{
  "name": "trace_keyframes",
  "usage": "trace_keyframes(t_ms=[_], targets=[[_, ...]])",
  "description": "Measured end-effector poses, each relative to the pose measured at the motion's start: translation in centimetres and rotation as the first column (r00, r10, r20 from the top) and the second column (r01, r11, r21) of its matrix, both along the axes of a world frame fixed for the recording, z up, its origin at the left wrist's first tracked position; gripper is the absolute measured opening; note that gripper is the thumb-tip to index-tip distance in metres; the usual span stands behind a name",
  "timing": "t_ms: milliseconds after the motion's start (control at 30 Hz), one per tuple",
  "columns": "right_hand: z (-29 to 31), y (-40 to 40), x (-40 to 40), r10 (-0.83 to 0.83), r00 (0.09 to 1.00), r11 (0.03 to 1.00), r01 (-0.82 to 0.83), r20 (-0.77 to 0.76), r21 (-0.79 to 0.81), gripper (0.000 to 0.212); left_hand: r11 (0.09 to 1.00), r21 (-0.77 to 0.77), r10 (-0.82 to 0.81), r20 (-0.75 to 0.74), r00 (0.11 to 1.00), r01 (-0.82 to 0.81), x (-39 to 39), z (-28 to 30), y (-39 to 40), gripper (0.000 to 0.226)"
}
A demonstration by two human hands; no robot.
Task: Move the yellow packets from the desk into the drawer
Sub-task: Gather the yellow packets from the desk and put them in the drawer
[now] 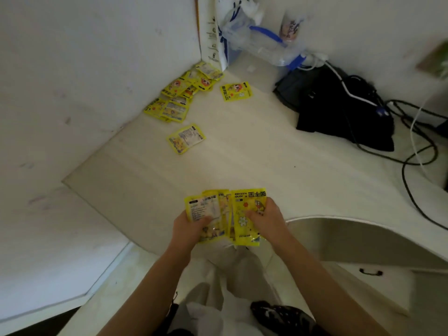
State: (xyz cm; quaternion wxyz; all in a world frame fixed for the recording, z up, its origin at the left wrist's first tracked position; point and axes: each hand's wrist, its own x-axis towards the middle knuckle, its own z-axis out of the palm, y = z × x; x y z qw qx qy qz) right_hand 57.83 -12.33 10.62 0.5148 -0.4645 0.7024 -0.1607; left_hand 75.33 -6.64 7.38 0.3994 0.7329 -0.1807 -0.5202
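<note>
Both hands are full at the tabletop's near edge: left hand (191,225) and right hand (268,220) each clamp part of a fanned stack of glossy yellow foil packets (226,214). The white drawer with the black handle (370,272) sits low to the right, so the right hand's nearer. Further out, a single loose yellow packet (186,138), then a heap of yellow packets (184,93) in the far-left corner.

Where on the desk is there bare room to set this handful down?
The widest bare patch lies between the lone yellow packet, the black bag and the hands' fanned packets. The corner is crowded with the yellow packet pile; black cables clutter the right.
</note>
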Motion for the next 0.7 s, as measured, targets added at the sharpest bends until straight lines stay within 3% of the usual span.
trace_keyframes(t_ms=[233,400,700], targets=[[1.2,7.6,-2.8,-0.183,0.981,0.981,0.186,0.072,-0.045,0.017,0.99,0.024,-0.137,0.019,0.99,0.137,-1.1,0.8,4.6,0.02],[1.9,11.8,-5.9,-0.321,0.942,0.946,0.324,0.096,-0.02,0.026,0.961,0.009,-0.277,0.022,0.961,0.277,-3.9,1.7,6.1,0.024],[2.1,21.5,-13.4,-0.521,0.848,0.852,0.523,0.093,0.004,0.021,0.801,-0.016,-0.596,0.088,0.798,0.599,-12.7,2.3,10.8,0.022]])
